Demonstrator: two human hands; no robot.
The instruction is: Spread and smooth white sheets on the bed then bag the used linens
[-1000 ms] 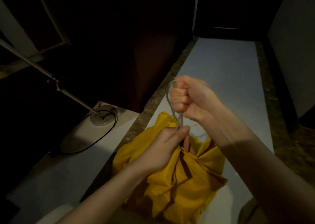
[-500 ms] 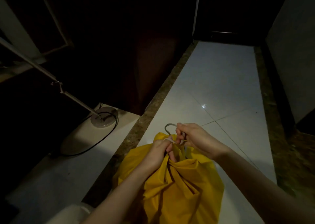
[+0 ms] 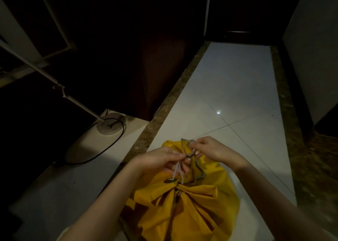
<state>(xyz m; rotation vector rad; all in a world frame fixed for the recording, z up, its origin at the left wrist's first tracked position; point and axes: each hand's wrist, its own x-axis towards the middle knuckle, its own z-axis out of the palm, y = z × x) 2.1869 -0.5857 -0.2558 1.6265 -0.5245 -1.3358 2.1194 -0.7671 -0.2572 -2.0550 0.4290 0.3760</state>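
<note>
Bag: a yellow bag (image 3: pixel 184 209) stands on the white tiled floor (image 3: pixel 236 87), its mouth gathered into tight pleats under both hands.
Cord: a pale drawstring (image 3: pixel 178 169) rises from the gathered mouth to the hands, and a grey loop of it shows above them.
Left hand: the left hand (image 3: pixel 161 160) is held palm down just above the bag's mouth, forearm reaching in from the lower left; its fingers are pinched on the drawstring.
Right hand: the right hand (image 3: pixel 210 149) sits just beside the left one, forearm coming in from the lower right; its fingers are closed on the grey loop.
Lamp: a floor lamp base (image 3: pixel 110 123) with a black cable stands well apart on the left.
</note>
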